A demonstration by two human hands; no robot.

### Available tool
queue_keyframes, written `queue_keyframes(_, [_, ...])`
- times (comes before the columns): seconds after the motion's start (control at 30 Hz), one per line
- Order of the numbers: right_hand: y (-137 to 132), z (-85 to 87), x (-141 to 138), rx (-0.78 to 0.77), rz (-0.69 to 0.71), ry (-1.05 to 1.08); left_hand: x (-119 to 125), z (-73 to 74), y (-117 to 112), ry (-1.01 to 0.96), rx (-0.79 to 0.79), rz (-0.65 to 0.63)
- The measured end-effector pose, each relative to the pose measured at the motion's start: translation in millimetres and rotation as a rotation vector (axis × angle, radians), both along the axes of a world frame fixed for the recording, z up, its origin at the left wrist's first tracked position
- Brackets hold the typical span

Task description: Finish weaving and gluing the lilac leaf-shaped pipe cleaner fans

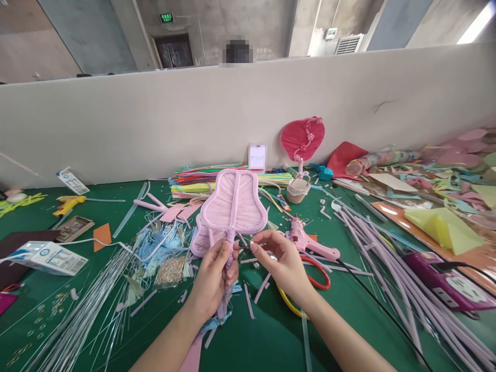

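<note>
So right in the middle of the frame there's this pale pink fan (pixel 233 204), kind of a leaf or butterfly outline, held upright above the green surface (pixel 271 336). The left hand (pixel 212 279) has its fingers wrapped closed around the wrapped handle just under the fan's face, thumb up near the base. The right hand (pixel 279 261) sits just beside it, thumb and forefinger pressed together on something tiny and pale; too small to tell what.

Handling guess: it looks super light, a thin wire-ish rim with fine strands stretched across. The rim and centre stem seem fairly stiff, but that ribbed face looks soft and easy to dent or snag. I'd keep hold at the handle or the stem and never press the flat panel.

A second pink fan (pixel 199 235) lies flat right behind it. Just right of the hands is a pink glue gun (pixel 310 243), with scissors (pixel 315 276) partly under the right wrist. A finished darker pink fan (pixel 303 138) leans on the wall at upper right.
</note>
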State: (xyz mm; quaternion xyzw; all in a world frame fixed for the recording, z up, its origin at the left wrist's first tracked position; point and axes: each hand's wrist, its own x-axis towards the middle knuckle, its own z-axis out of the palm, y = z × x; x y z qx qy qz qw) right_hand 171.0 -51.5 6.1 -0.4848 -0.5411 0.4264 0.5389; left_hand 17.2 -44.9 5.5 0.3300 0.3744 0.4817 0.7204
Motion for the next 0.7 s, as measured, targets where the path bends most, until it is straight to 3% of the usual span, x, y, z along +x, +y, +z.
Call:
queue_keyframes(0.17, [0.3, -6.9, 11.0, 0.062, -0.048, -0.654, -6.4, -5.3, 4.1, -0.022, -0.006, 0.004])
queue_keyframes(0.33, [-2.5, -10.4, 15.1, 0.032, 0.151, -0.920, -8.1, -4.7, 7.1, -0.023, -0.006, 0.056])
queue_keyframes(0.47, [-5.5, -10.9, 17.1, 0.018, 0.266, -0.965, -7.1, -2.5, 8.6, -0.041, 0.009, 0.100])
queue_keyframes(0.57, [-5.2, -7.7, 19.2, 0.039, 0.243, -0.901, -6.7, -3.0, 8.4, -0.022, 0.025, 0.103])
queue_keyframes(0.63, [-4.3, -1.2, 18.9, 0.009, 0.156, -0.673, -6.5, -3.7, 7.1, 0.024, 0.047, 0.097])
queue_keyframes(0.7, [-4.2, 8.0, 16.0, -0.090, 0.084, -0.317, -6.1, -4.3, 4.6, 0.091, 0.081, 0.079])
